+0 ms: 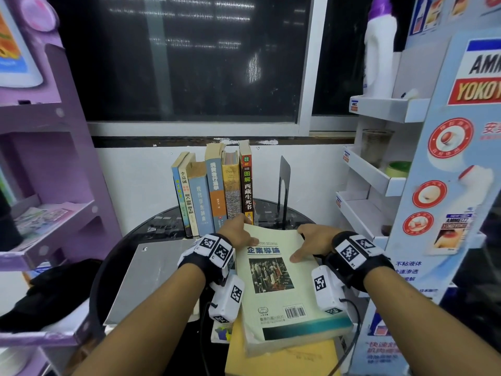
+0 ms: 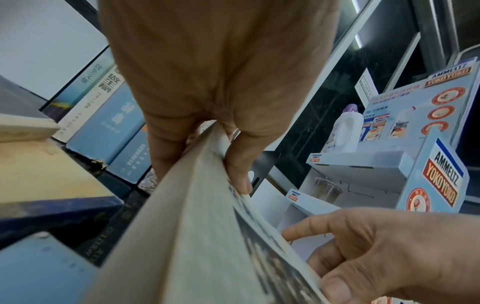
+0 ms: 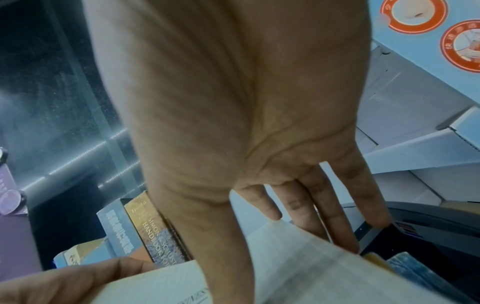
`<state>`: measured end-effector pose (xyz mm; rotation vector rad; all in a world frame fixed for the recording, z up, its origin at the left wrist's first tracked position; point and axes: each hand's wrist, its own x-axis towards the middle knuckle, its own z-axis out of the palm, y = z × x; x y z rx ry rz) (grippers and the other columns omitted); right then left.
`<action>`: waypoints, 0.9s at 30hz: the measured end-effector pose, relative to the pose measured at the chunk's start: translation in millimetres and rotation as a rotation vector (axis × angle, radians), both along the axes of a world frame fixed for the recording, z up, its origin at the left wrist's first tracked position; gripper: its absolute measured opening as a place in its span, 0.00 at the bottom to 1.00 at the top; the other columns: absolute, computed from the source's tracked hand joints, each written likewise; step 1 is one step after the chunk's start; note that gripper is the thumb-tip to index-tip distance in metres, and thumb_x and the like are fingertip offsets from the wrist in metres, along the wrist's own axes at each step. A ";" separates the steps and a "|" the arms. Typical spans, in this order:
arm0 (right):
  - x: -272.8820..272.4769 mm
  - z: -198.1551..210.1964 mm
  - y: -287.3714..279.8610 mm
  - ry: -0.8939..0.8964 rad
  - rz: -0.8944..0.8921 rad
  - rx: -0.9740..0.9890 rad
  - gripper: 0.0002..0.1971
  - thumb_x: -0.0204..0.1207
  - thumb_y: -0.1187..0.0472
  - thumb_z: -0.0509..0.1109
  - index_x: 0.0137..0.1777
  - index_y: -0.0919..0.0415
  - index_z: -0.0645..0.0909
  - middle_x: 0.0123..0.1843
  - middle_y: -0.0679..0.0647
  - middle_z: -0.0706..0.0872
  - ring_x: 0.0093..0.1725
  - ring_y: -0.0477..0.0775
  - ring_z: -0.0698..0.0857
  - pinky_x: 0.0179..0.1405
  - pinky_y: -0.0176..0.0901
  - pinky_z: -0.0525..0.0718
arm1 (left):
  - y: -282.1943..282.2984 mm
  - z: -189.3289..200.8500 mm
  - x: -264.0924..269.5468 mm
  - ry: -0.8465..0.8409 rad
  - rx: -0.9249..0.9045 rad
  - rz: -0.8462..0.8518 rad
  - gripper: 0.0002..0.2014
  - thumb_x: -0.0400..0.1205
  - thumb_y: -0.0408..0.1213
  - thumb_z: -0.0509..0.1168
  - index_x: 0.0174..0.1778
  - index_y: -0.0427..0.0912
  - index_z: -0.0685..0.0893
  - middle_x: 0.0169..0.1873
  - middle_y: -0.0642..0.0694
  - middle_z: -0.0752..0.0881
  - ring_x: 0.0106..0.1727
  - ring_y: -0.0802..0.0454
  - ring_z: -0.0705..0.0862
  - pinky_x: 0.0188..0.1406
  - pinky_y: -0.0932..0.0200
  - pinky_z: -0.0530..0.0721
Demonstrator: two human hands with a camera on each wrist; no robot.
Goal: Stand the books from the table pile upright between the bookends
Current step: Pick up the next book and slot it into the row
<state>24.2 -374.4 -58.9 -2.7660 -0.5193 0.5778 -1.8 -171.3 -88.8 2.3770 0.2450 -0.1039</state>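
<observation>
A pale green book with a city photo on its cover lies tilted on top of the table pile, over a yellow book. My left hand pinches its far left edge, thumb on the cover and fingers beneath. At the far right edge my right hand grips it, thumb on the cover, fingers down along the side. Several books stand upright in a row behind. To their right a black bookend stands apart, with a gap between it and the row. The left bookend is hidden.
A flat grey book lies at the left of the round black table. A purple shelf unit crowds the left side and a white and blue display rack the right. A white wall and dark window stand behind.
</observation>
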 end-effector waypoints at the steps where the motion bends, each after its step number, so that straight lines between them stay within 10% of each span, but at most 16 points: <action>1: -0.4 1.9 -0.1 -0.009 -0.001 0.004 0.20 0.72 0.53 0.78 0.60 0.58 0.79 0.61 0.53 0.85 0.54 0.52 0.82 0.53 0.42 0.77 | -0.4 2.0 0.2 -0.008 -0.016 -0.001 0.26 0.77 0.37 0.73 0.68 0.42 0.70 0.63 0.40 0.81 0.61 0.42 0.82 0.59 0.49 0.84; 6: 4.2 12.5 -1.8 -0.043 -0.079 0.111 0.14 0.72 0.56 0.79 0.49 0.55 0.76 0.53 0.51 0.83 0.52 0.53 0.81 0.44 0.41 0.78 | -2.2 12.3 1.5 -0.138 -0.135 0.036 0.24 0.77 0.33 0.72 0.66 0.44 0.70 0.60 0.41 0.81 0.59 0.42 0.82 0.58 0.48 0.84; 11: 14.0 23.0 -4.3 -0.077 -0.257 0.304 0.32 0.67 0.55 0.82 0.65 0.62 0.71 0.61 0.57 0.80 0.59 0.59 0.82 0.54 0.55 0.86 | -4.9 31.5 1.7 -0.316 -0.250 0.037 0.22 0.77 0.29 0.72 0.59 0.48 0.68 0.59 0.40 0.80 0.55 0.42 0.83 0.55 0.45 0.85; 15: 14.2 35.5 -5.2 -0.032 -0.305 0.506 0.31 0.67 0.59 0.82 0.65 0.59 0.69 0.63 0.56 0.81 0.57 0.58 0.82 0.40 0.52 0.86 | -5.5 46.9 -1.4 -0.445 -0.401 0.046 0.22 0.77 0.26 0.71 0.57 0.49 0.68 0.56 0.42 0.80 0.53 0.42 0.85 0.48 0.47 0.88; 19: 12.2 50.0 -8.2 -0.087 -0.281 0.595 0.34 0.66 0.57 0.83 0.66 0.57 0.67 0.62 0.54 0.81 0.59 0.58 0.83 0.52 0.57 0.88 | -6.0 59.7 -6.8 -0.556 -0.554 0.064 0.22 0.77 0.25 0.70 0.59 0.48 0.68 0.53 0.42 0.81 0.52 0.40 0.85 0.50 0.43 0.88; 27: -2.9 58.4 -2.4 -0.410 -0.158 0.818 0.30 0.71 0.58 0.79 0.66 0.57 0.64 0.59 0.51 0.78 0.58 0.53 0.79 0.46 0.39 0.82 | 5.6 77.8 -11.2 -0.618 -0.700 0.034 0.21 0.77 0.26 0.70 0.63 0.43 0.73 0.54 0.41 0.83 0.50 0.45 0.87 0.46 0.48 0.89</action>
